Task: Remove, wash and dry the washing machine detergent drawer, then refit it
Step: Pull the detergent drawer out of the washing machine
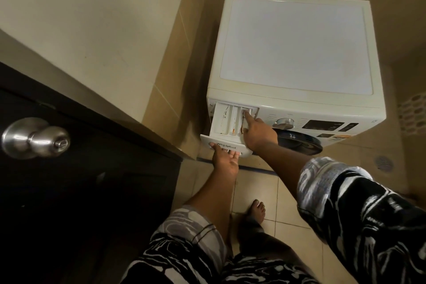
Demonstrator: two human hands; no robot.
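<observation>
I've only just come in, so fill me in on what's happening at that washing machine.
A person stands at the washing machine with its detergent drawer pulled well out. The left grip holds its front panel from below, thumb on the face. The right grip presses its forefinger down at the back of the right-hand compartment, probably on a release catch. The drawer is not yet free.

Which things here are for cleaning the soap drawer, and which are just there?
For the job:
detergent drawer, pulled out
washing machine
left hand, holding the drawer's front
right hand, one finger pressing inside the drawer

Just there:
dark door
door knob
floor drain
</observation>
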